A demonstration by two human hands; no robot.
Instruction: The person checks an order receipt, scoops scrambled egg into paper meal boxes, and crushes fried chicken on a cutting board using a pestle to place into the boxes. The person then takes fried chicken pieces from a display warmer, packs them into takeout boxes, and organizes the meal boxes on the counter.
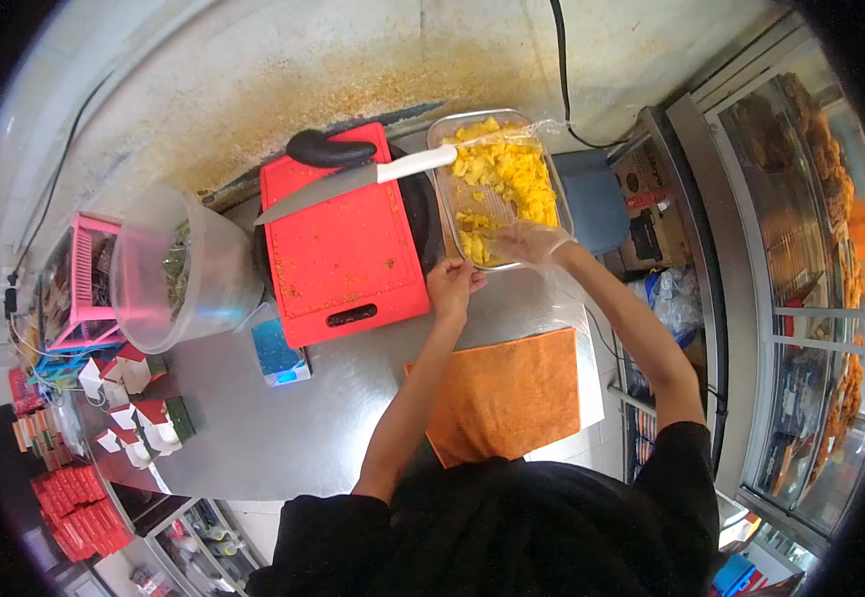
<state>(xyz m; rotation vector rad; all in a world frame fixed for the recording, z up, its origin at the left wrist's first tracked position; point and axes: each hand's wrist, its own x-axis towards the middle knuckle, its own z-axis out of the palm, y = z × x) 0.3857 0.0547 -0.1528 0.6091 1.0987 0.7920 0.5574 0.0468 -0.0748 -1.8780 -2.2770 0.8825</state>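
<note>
My left hand (452, 285) is closed at the near left corner of a clear rectangular tray (564, 204), its curled fingers at the rim. Inside the tray lie chopped yellow food pieces (522, 179), heaped at the far and right sides. A clear plastic glove covers my right hand (534, 244), which reaches over the near end of the tray. Its fingers are bunched on some of the yellow pieces and partly blurred. Left of the tray is a red cutting board (348, 259). Across its far end lies a knife (328, 189) with a white handle touching the tray.
A dark elongated object (329, 150) rests beyond the knife. Left stand a translucent bucket (223, 274), a blue-topped box (280, 350) and several red and white cartons (144, 423). An orange cloth (502, 388) lies nearest me. To the right are a blue container (594, 204) and a glass display case (780, 259).
</note>
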